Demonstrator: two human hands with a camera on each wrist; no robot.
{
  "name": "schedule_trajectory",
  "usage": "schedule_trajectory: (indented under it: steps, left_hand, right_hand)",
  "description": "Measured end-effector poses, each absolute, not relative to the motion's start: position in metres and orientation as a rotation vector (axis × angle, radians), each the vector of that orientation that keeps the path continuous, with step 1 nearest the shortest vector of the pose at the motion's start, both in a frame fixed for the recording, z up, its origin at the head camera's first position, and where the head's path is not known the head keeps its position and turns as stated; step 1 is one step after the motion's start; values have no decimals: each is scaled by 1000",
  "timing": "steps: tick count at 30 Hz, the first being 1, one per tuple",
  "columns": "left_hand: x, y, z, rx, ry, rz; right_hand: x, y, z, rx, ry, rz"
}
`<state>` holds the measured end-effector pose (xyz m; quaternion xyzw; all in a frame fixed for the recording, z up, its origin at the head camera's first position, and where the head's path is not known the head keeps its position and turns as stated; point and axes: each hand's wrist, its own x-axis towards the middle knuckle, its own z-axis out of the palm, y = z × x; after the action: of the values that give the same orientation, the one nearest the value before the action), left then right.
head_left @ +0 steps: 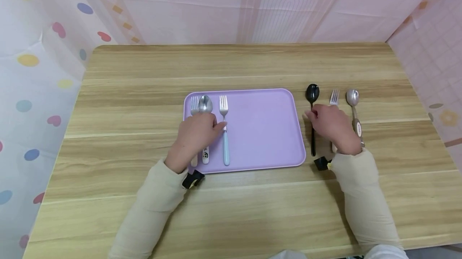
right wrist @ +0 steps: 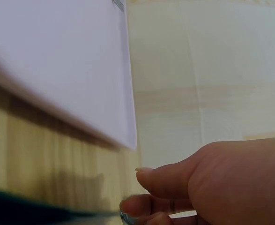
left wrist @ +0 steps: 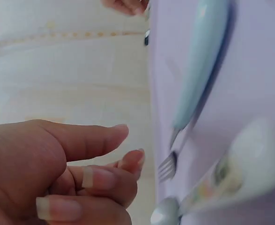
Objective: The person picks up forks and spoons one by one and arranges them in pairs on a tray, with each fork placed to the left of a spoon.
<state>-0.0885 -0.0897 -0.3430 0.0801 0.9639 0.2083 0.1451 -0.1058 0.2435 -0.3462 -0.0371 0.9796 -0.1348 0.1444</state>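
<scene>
In the head view my left hand (head_left: 196, 132) is over the left part of a lilac tray (head_left: 263, 130). Beneath it lie a fork (head_left: 194, 104) and a spoon (head_left: 205, 104) with a white patterned handle; a fork with a light-blue handle (head_left: 226, 150) lies by the thumb. The left wrist view has this hand's fingers (left wrist: 104, 180) loosely bent, apart from the thumb, holding nothing. My right hand (head_left: 332, 122) is low over a black spoon (head_left: 312, 92), fingertips at its neck. From the right wrist, thumb (right wrist: 165, 180) and forefinger stand apart. Partly under that hand lies another fork (head_left: 334, 98).
A spoon with a grey-brown handle (head_left: 356, 124) lies right of my right hand. Everything rests on a wood-grain table (head_left: 252, 207). Patterned curtains (head_left: 202, 10) hang behind it and at both sides. Small black devices (head_left: 193, 179) sit at both wrists.
</scene>
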Motion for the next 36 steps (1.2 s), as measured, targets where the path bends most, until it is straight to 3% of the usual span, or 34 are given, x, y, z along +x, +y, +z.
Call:
schedule_trajectory:
  steps: [18, 36]
  left_hand:
    - [-107, -166, -341, 219, 2808, 633]
    - [-119, -180, -364, 227, 2579, 689]
  right_hand:
    - [-112, 245, -366, 29, 2840, -310]
    - [-117, 243, -373, 4, 2876, -426]
